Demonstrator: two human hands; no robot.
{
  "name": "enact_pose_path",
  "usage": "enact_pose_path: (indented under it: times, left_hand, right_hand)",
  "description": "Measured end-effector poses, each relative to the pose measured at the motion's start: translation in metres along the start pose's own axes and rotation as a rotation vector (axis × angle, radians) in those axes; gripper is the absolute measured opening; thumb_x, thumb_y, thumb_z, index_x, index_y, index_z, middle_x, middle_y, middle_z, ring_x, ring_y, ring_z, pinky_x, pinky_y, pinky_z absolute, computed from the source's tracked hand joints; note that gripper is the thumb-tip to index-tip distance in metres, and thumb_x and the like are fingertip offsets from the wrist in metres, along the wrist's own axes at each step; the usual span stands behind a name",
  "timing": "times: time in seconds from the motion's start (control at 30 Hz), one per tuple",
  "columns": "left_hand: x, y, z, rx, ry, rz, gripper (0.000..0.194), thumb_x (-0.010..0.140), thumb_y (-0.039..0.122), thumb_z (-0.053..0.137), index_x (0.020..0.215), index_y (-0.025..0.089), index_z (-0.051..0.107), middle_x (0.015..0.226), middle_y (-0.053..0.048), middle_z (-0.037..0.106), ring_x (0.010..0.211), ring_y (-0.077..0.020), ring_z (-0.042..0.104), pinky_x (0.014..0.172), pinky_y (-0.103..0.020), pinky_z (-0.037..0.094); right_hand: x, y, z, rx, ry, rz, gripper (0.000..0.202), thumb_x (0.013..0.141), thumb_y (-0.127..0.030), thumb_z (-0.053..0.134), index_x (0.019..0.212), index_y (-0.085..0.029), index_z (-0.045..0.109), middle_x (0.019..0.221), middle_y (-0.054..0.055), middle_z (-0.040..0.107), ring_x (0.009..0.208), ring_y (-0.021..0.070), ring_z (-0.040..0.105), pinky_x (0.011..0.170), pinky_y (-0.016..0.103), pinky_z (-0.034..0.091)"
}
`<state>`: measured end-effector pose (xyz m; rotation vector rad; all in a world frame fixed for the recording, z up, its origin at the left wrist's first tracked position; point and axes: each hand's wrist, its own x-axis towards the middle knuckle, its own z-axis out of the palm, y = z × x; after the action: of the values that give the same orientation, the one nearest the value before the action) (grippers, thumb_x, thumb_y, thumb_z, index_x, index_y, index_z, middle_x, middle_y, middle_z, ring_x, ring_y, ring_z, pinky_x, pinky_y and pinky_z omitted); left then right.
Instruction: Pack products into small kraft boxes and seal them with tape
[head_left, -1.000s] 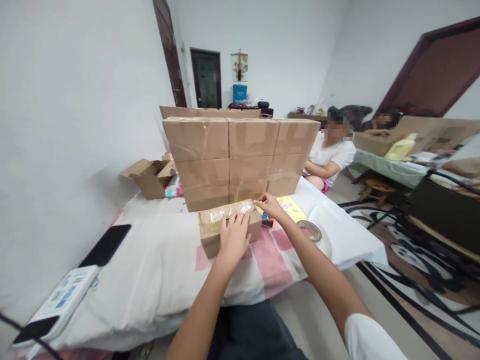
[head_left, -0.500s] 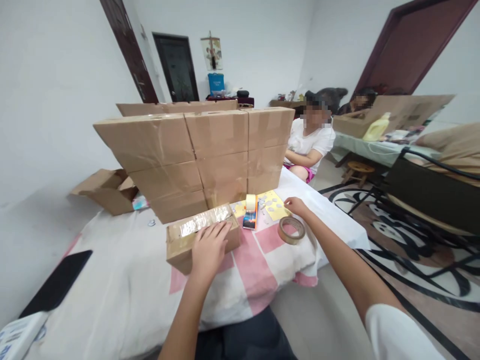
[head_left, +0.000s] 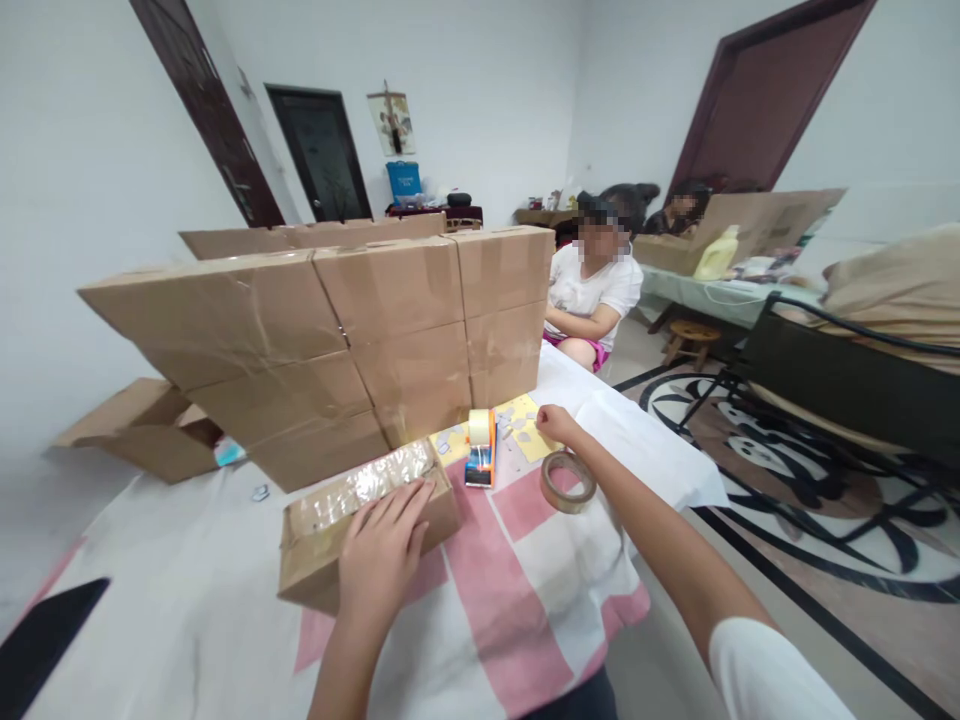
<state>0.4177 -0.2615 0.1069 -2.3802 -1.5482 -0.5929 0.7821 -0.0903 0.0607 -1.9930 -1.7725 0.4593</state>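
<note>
A taped cardboard box (head_left: pixel 412 462) lies on the cloth-covered table, its top glossy with clear tape. My left hand (head_left: pixel 382 540) rests on the top and near side of this box, fingers stretched out. Over the right edge of a yellow sheet (head_left: pixel 525 440) with small grey pieces on it, my right hand (head_left: pixel 556 426) has its fingers curled together. Whatever they may hold is hidden. Just below that hand sits a roll of brown tape (head_left: pixel 551 490). Between the box and the sheet is an orange and blue tape dispenser (head_left: pixel 480 465) with a pale roll.
Stacked cardboard boxes (head_left: pixel 405 350) form a wall behind the small box. An open carton (head_left: pixel 165 440) stands at the left, and a dark flat object (head_left: pixel 52 640) lies near the left edge. A person in a white shirt (head_left: pixel 600 275) sits across the table, near a wooden stool (head_left: pixel 694 335).
My view has turned to the right and come closer. My right hand has moved slightly left over the yellow sheet, and its fingers have curled in. The left hand stays on the box.
</note>
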Motion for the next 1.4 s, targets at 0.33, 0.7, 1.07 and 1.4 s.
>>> enact_pose_path:
  times: [0.33, 0.7, 1.07, 1.4]
  left_hand:
    - [-0.007, -0.006, -0.001, -0.012, 0.034, 0.016, 0.043, 0.095, 0.022, 0.05, 0.135, 0.036, 0.06, 0.135, 0.003, 0.066, 0.118, -0.0222, 0.065, 0.098, -0.04, 0.045]
    - [-0.026, -0.019, -0.005, 0.045, 0.038, 0.13, 0.04, 0.095, 0.027, 0.051, 0.132, 0.035, 0.064, 0.135, 0.001, 0.066, 0.117, -0.0221, 0.067, 0.09, -0.036, 0.052]
    - [-0.023, -0.028, 0.002, 0.069, 0.062, 0.19, 0.054, 0.095, 0.035, 0.051, 0.148, 0.039, 0.044, 0.138, 0.006, 0.063, 0.116, -0.0228, 0.067, 0.085, -0.038, 0.05]
    - [-0.022, -0.03, 0.001, 0.063, 0.025, 0.182, 0.059, 0.094, 0.038, 0.052, 0.151, 0.042, 0.038, 0.136, 0.006, 0.065, 0.114, -0.0237, 0.068, 0.086, -0.039, 0.049]
  right_hand:
    - [-0.077, -0.094, 0.01, 0.457, 0.206, -0.196, 0.007, 0.077, -0.023, 0.055, 0.079, -0.02, 0.06, 0.076, 0.002, 0.068, 0.068, 0.0152, 0.061, 0.062, 0.025, 0.044]
    - [-0.135, -0.136, 0.069, 0.328, 0.378, -0.098, 0.022, 0.094, -0.028, 0.047, 0.088, -0.026, 0.069, 0.087, 0.009, 0.074, 0.071, 0.022, 0.066, 0.057, 0.031, 0.042]
    - [-0.142, -0.139, 0.08, 0.609, 0.195, -0.052, 0.02, 0.087, -0.024, 0.052, 0.078, -0.028, 0.069, 0.081, 0.006, 0.07, 0.072, 0.0223, 0.062, 0.065, 0.035, 0.045]
    - [-0.149, -0.134, 0.085, 0.67, 0.089, -0.06, 0.03, 0.091, -0.023, 0.05, 0.103, -0.031, 0.076, 0.099, 0.007, 0.073, 0.088, 0.0246, 0.067, 0.079, 0.039, 0.052]
